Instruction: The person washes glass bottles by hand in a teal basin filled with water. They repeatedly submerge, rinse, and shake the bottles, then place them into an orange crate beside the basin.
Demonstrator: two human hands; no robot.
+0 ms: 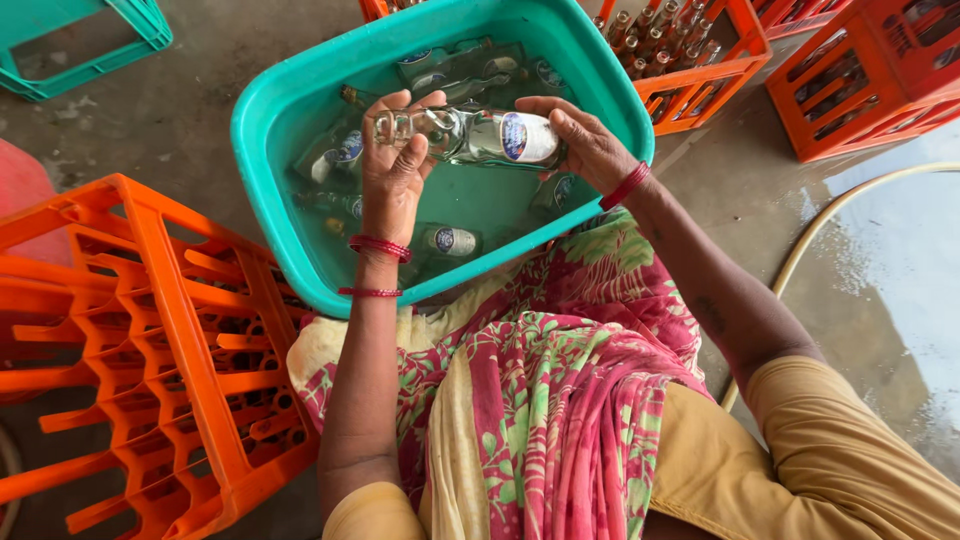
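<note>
I hold one clear glass bottle (pixel 470 135) horizontally above the water in the teal tub (pixel 290 110). My left hand (pixel 392 170) is closed around its neck end; my right hand (pixel 585 145) is clamped on its base end. More bottles (pixel 450 240) lie submerged in the tub. An orange crate (pixel 170 340) stands left of the tub; a hose (pixel 830 215) lies right of it.

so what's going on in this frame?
A seated person holds a clear glass bottle sideways over a teal tub of water. The left hand grips its neck end, the right hand its base. More bottles lie submerged in the tub. Orange crates stand around; one behind holds bottles.
</note>
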